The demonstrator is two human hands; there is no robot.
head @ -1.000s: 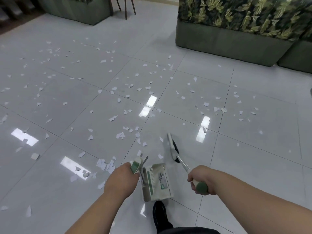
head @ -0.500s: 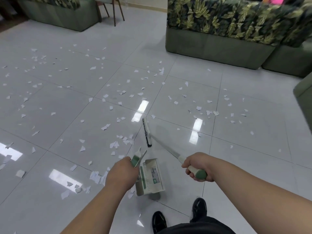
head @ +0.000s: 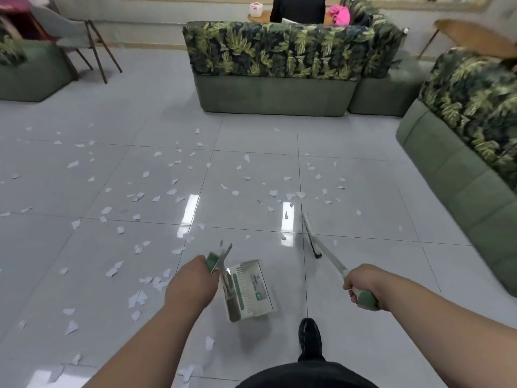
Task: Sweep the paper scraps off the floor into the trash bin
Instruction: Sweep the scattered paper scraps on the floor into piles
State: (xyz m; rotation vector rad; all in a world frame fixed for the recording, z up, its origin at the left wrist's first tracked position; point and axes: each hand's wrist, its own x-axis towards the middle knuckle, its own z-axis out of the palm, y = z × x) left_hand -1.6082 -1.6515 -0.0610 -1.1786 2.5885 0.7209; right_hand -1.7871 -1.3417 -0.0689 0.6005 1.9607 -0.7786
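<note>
White paper scraps (head: 173,191) lie scattered over the glossy grey tile floor (head: 363,261), densest at the left and middle. My left hand (head: 193,284) grips the green-tipped handle of a white dustpan (head: 249,289), which hangs just above the floor in front of me. My right hand (head: 363,284) grips the green end of a long-handled broom; its dark brush head (head: 310,236) sits on the floor ahead to the right, near a cluster of scraps. No trash bin is in view.
A leaf-patterned green sofa (head: 274,68) stands ahead, with a person seated behind it. Another sofa (head: 461,152) runs along the right. A chair (head: 81,37) and a third sofa (head: 28,68) are at the far left. My black shoe (head: 309,336) is below the dustpan.
My view has lifted and turned right, bringing the sofas into view. The broom head swung from the left of the dustpan to the right and farther out. Both hands kept their grips.
</note>
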